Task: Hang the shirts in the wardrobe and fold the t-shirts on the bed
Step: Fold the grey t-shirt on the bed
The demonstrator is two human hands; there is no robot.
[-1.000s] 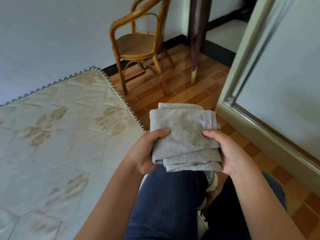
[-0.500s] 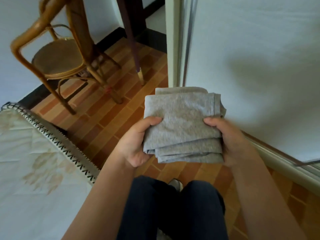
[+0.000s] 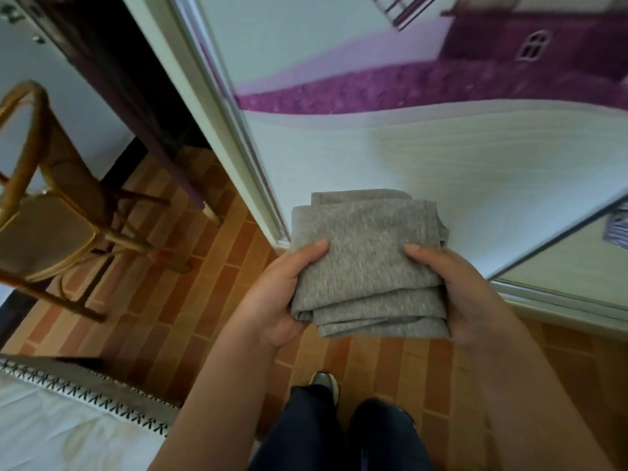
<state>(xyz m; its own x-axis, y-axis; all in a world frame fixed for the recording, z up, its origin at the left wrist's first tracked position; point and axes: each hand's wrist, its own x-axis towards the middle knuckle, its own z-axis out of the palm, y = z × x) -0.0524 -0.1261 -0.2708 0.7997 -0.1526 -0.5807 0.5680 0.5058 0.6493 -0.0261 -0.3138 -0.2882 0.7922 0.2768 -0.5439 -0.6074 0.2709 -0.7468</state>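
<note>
both hands, left hand (image 3: pixel 272 294) & right hand (image 3: pixel 465 294), grip the grey t-shirt (image 3: pixel 367 260), thumbs on top. it's folded already; wardrobe door (image 3: pixel 407 158) just beyond them, so putting it away is prob what's left.

Nothing written can be read here: no label, brand or number. A few dark marks (image 3: pixel 10 18) on the pale wall (image 3: pixel 78 117), far up and left of the left hand (image 3: pixel 275 294) and its grip, are too blurred to make out.
</note>
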